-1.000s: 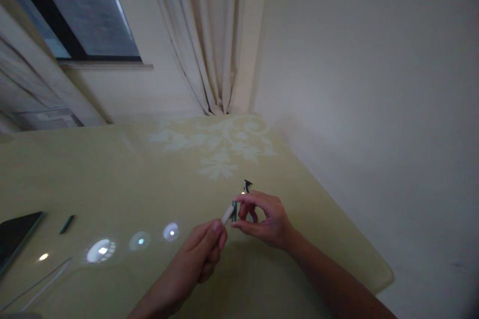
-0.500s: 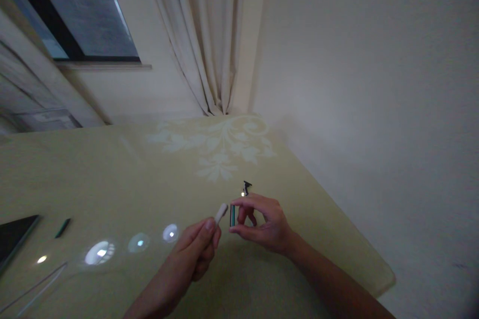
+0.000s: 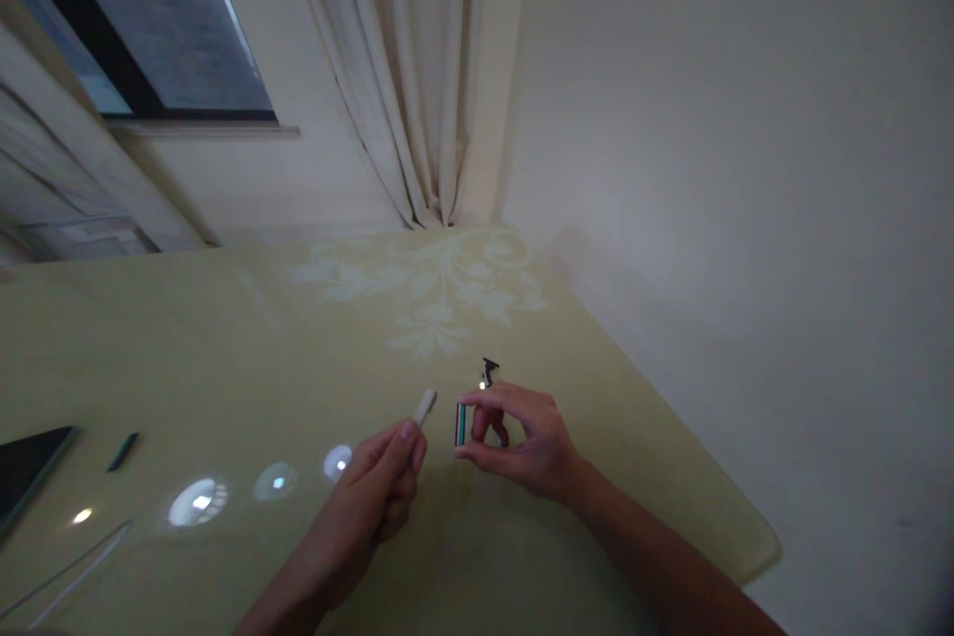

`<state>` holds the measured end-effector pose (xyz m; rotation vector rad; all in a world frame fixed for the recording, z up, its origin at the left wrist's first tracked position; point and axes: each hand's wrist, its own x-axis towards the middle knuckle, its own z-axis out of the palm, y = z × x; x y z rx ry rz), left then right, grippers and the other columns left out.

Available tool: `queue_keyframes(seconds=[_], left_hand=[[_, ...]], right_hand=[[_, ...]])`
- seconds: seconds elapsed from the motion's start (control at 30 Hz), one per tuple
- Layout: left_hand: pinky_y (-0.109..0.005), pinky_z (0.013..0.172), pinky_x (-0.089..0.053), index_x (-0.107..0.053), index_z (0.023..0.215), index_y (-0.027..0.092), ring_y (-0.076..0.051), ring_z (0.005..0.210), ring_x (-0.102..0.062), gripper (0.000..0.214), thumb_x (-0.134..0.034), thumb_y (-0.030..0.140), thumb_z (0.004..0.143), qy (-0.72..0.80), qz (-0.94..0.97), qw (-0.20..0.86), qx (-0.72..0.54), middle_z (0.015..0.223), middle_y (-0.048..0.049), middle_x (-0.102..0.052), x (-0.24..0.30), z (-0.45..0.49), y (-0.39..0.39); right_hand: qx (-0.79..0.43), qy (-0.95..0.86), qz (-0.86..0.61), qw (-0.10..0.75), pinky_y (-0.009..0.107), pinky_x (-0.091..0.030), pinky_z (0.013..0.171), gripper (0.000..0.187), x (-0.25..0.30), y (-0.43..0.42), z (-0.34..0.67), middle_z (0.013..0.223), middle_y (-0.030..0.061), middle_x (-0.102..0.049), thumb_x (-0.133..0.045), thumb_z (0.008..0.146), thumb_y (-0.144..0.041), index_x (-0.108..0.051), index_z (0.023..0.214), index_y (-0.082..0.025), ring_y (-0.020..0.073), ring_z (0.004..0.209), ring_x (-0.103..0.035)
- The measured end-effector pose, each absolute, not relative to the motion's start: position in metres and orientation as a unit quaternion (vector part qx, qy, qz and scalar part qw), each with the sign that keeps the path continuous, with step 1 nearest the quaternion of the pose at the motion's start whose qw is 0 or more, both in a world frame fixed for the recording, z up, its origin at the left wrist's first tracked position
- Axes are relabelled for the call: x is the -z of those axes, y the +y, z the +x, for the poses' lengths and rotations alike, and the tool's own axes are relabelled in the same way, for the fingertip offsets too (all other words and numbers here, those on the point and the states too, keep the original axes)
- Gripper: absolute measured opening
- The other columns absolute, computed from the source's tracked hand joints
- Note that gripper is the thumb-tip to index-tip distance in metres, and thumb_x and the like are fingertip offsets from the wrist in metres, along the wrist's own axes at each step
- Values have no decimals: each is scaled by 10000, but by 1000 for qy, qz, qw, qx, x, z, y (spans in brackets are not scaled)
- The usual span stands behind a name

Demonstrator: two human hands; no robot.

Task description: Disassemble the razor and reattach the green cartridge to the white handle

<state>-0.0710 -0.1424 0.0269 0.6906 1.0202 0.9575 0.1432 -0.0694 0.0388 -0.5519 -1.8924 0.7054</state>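
Closed around a slim light-grey stick (image 3: 424,406) with a wider tip, my left hand (image 3: 384,482) points it up and to the right; its exact kind cannot be made out. My right hand (image 3: 526,437) pinches a small flat rectangular piece (image 3: 460,425), dark with a teal stripe, by its top and bottom ends between fingers and thumb. The piece stands upright on its short side. A gap separates the stick's tip from the piece. Just beyond my right fingers is a small black angled part (image 3: 489,371) on the table.
The pale yellow-green glossy table (image 3: 245,368) carries a printed floral pattern and lamp reflections. At left lie a dark flat panel (image 3: 30,472), a small dark-green piece (image 3: 123,452) and a thin white cable (image 3: 81,571). A wall (image 3: 708,219) borders the right; a curtain (image 3: 417,70) hangs behind.
My left hand has drawn back a little to the left with the grey stick, widening the gap to the rectangular piece. My right hand keeps its pinch, almost still.
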Motion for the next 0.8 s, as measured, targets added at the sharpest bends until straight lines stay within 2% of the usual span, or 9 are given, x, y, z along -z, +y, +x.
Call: queue_keyframes(seconds=[0.47, 0.8], left_hand=[[-180, 415, -107, -534, 760, 207, -52, 490, -105, 593, -768, 746, 844, 438, 317, 740, -400, 575, 137, -250, -29, -71, -145], [-170, 409, -107, -508, 751, 212, -49, 488, -90, 605, -782, 746, 832, 440, 276, 752, -405, 572, 136, -258, -30, -69, -145]], right_hand=[[-292, -783, -228, 499, 240, -482, 545, 412, -40, -69, 143, 725, 7, -734, -873, 921, -436, -767, 1227, -181, 118, 568, -557], [-281, -782, -212, 514, 231, -474, 547, 415, -39, -70, 141, 725, -7, -721, -894, 909, -359, -747, 1257, -186, 117, 576, -557]])
